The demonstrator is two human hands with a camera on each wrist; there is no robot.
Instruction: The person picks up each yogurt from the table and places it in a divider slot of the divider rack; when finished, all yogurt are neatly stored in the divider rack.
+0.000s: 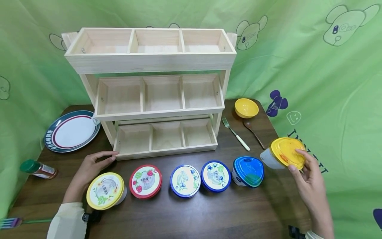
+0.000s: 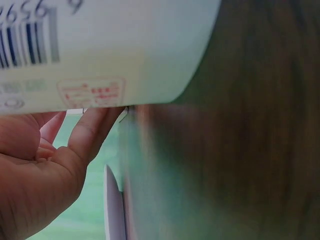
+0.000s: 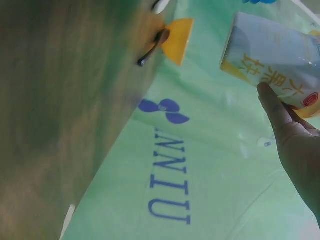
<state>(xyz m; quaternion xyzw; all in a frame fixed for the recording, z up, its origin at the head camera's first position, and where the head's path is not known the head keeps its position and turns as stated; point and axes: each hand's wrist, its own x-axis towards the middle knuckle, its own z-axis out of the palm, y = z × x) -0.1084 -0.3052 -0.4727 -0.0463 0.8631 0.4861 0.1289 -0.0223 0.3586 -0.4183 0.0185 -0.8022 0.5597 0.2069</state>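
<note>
My right hand (image 1: 308, 176) grips a yellow-lidded yogurt tub (image 1: 287, 153) near the table's right edge, tilted, its thumb and fingers at the lid's rim. The tub's printed side (image 3: 272, 55) faces the right wrist camera. My left hand (image 1: 92, 169) reaches to the lower left front corner of a three-tier wooden rack (image 1: 150, 63), fingertips touching it. Beside that wrist stands another yellow-lidded tub (image 1: 105, 191), whose barcoded side (image 2: 110, 55) covers part of the hand in the left wrist view. A red-lidded tub (image 1: 146, 181), two blue-lidded tubs (image 1: 185, 181) (image 1: 216, 176) and a plain blue-lidded tub (image 1: 248, 171) continue the row.
A plate (image 1: 74, 129) and a green-capped jar (image 1: 38, 169) are at the left, with a purple-tined fork (image 1: 12, 223) at the front left. Right of the rack lie a green fork (image 1: 235, 134), a wooden spoon (image 1: 253, 132) and a yellow bowl (image 1: 246, 108). Green cloth (image 1: 343, 99) hangs behind.
</note>
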